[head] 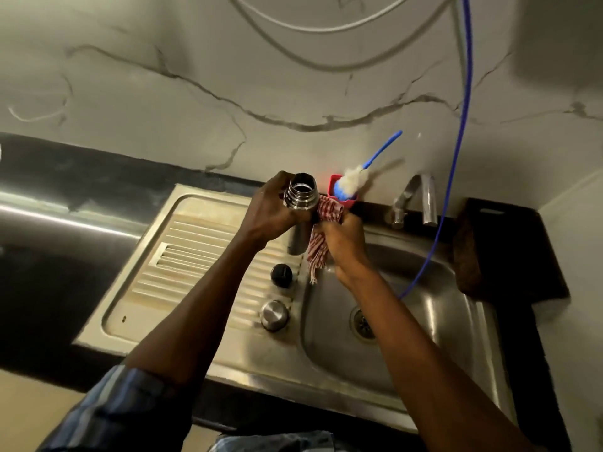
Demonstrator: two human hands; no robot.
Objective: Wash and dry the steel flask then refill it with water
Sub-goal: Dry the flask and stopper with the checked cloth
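Over the steel sink (208, 203), your left hand (274, 207) grips the rigid, likely slick flask (299, 194) below its threaded neck while your right hand (342, 236) pinches the limp checked cloth (321, 246) against its body.

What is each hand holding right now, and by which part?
The left hand grips the open steel flask just below its threaded neck. The right hand holds a red checked cloth bunched against the flask's body.
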